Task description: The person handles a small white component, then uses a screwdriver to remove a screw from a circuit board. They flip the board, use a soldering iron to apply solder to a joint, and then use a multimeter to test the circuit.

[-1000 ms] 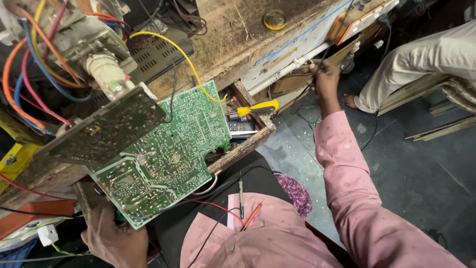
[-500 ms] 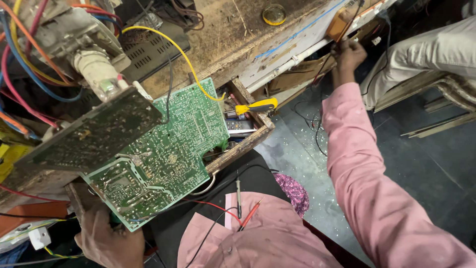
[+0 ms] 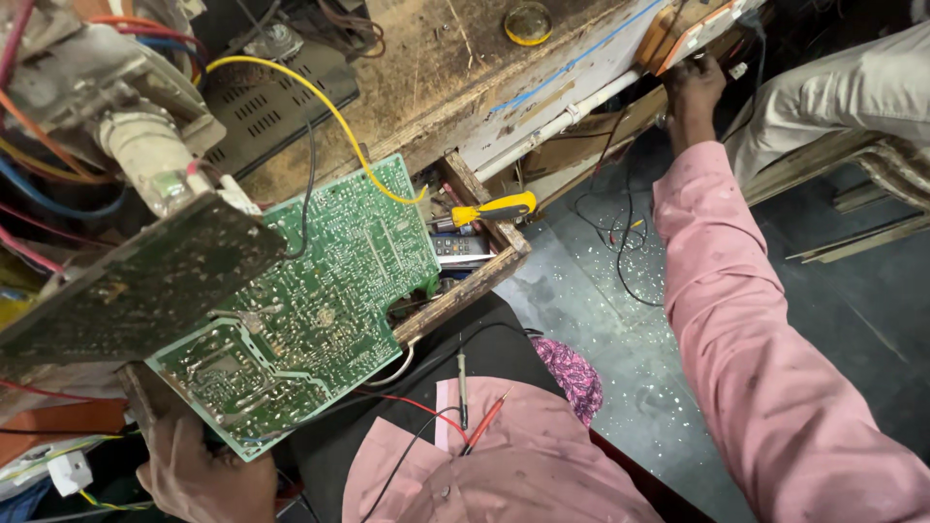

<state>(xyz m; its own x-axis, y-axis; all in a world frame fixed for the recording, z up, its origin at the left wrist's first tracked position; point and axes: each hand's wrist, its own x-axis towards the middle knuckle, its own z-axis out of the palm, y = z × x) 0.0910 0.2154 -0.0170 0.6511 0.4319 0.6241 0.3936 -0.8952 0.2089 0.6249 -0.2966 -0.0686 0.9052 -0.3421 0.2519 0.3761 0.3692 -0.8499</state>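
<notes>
Wooden workbench (image 3: 426, 77) fills the 12 o'clock half of the view, surface scarred and dusty. A dark, dirty panel (image 3: 136, 291) at 9 o'clock is hung over the bench edge, partly covering the board below it. Green circuit board (image 3: 310, 310) is held solder side up and tilted toward the camera at centre-left, likely so the joints can be read; its lower corner at 7 o'clock is gripped by the left hand (image 3: 208, 479), fingers closed under the edge, thumb side hidden. A yellow wire (image 3: 320, 102) is run from the bench clutter at 11 o'clock down to the board's upper edge. An open drawer (image 3: 484, 266) just past the board at centre is left pulled out, presumably for tool access; a yellow-handled screwdriver (image 3: 489, 208) is laid across it.

Right arm in a pink sleeve (image 3: 736, 320) is stretched fully out toward 1 o'clock. Right hand (image 3: 693, 92) is pressed against a small box (image 3: 693, 34) on the bench's front edge; whether anything is pinched cannot be told. Two thin probes (image 3: 475, 412) with red and black leads are rested on the lap at 6 o'clock, untouched.
</notes>
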